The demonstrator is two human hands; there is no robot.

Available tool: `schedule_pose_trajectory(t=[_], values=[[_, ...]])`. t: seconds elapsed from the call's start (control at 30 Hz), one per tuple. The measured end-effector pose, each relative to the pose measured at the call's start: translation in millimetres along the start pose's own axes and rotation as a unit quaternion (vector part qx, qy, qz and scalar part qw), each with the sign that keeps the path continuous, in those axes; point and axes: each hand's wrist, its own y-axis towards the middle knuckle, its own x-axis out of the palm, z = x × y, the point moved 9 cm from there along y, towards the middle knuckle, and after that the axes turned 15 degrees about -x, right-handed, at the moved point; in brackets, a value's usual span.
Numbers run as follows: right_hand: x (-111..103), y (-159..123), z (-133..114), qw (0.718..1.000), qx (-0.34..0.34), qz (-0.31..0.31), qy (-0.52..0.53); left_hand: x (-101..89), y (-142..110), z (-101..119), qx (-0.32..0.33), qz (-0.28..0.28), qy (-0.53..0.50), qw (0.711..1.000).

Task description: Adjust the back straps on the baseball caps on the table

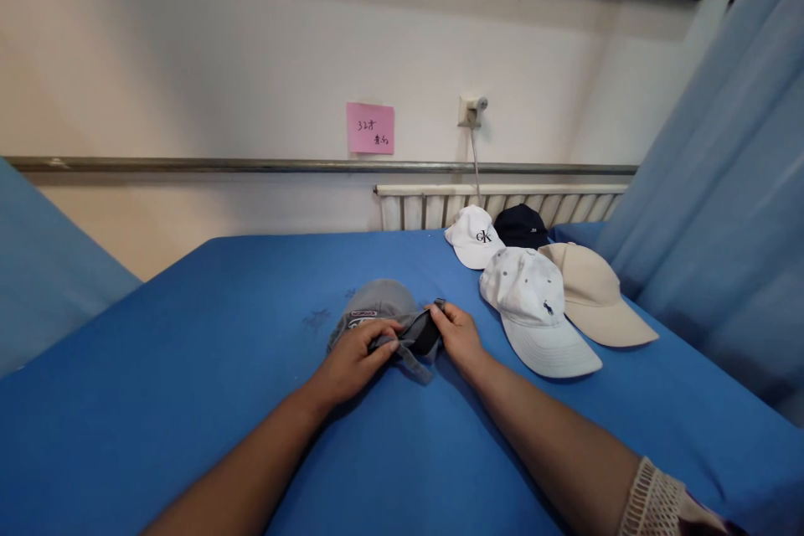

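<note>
A grey baseball cap [383, 295] lies on the blue-covered table, its brim toward the wall and its back strap toward me. My left hand [357, 356] is closed on the cap's left side, thumb and fingers pinching the fabric near the back opening. At the right of that opening, my right hand [457, 337] pinches the strap end close to a small dark buckle. A loose strip of strap hangs between the hands. Dark lining shows inside the cap. Part of the cap's front patch is covered by my left hand.
Right of my hands sit a white cap [524, 289] with a dark horse logo, a beige cap [587, 276], a smaller white cap [472, 230] and a navy cap [520, 226]. Behind the blue table [157, 368] are a radiator [414, 208] and wall rail. Blue curtains [722, 184] hang beside it.
</note>
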Motion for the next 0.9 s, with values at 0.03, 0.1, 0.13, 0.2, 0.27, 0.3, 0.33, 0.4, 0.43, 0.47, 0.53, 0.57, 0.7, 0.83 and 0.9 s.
schedule_pose_trajectory(t=[0.03, 0.1, 0.13, 0.2, 0.27, 0.3, 0.33, 0.4, 0.43, 0.47, 0.53, 0.57, 0.7, 0.83, 0.9], values=[[-0.7, 0.3, 0.3, 1.000, 0.003, 0.002, -0.005, -2.4, 2.0, -5.8, -0.034, -0.002, -0.048, 0.998], [-1.8, 0.7, -0.3, 1.000, 0.005, 0.003, -0.015, -5.1, 4.9, -18.6, -0.097, -0.004, -0.160, 0.982], [-1.9, 0.8, -1.3, 1.000, 0.004, 0.001, -0.018, -5.5, 5.9, -25.7, -0.125, -0.003, -0.217, 0.968], [-1.2, 0.7, -4.7, 1.000, -0.004, -0.003, -0.016, -4.2, 6.7, -39.6, -0.178, -0.003, -0.318, 0.931], [0.3, -0.2, -9.0, 1.000, -0.011, -0.006, 0.000, -3.0, 6.8, -49.8, -0.214, -0.002, -0.388, 0.896], [1.0, -0.8, -11.5, 1.000, -0.015, -0.007, 0.010, -3.5, 6.8, -52.8, -0.222, 0.001, -0.413, 0.883], [1.6, -1.4, -14.1, 1.000, -0.019, -0.009, 0.018, -4.5, 6.8, -54.5, -0.225, 0.005, -0.433, 0.873], [2.2, -2.7, -19.0, 0.999, -0.025, -0.013, 0.031, -6.5, 6.8, -55.9, -0.226, 0.012, -0.460, 0.858], [1.8, -3.1, -20.9, 0.999, -0.028, -0.013, 0.036, -7.1, 6.6, -55.9, -0.226, 0.014, -0.470, 0.853], [0.7, -3.4, -22.4, 0.999, -0.030, -0.011, 0.040, -7.2, 6.4, -55.9, -0.227, 0.014, -0.478, 0.849], [-2.0, -3.4, -23.5, 0.998, -0.032, -0.003, 0.051, -6.7, 5.6, -55.4, -0.230, 0.014, -0.489, 0.841], [-3.6, -3.1, -23.2, 0.998, -0.032, 0.003, 0.057, -6.4, 5.2, -54.9, -0.231, 0.014, -0.493, 0.839], [-10.2, -0.5, -19.0, 0.995, -0.031, 0.043, 0.085, -6.2, 4.5, -53.5, -0.230, 0.015, -0.498, 0.836], [-16.5, 3.3, -18.5, 0.994, -0.045, 0.081, 0.062, -6.3, 4.9, -55.3, -0.232, 0.014, -0.499, 0.835], [-16.9, 4.9, -18.1, 0.994, -0.040, 0.081, 0.052, -5.9, 5.1, -55.8, -0.233, 0.009, -0.498, 0.835]])
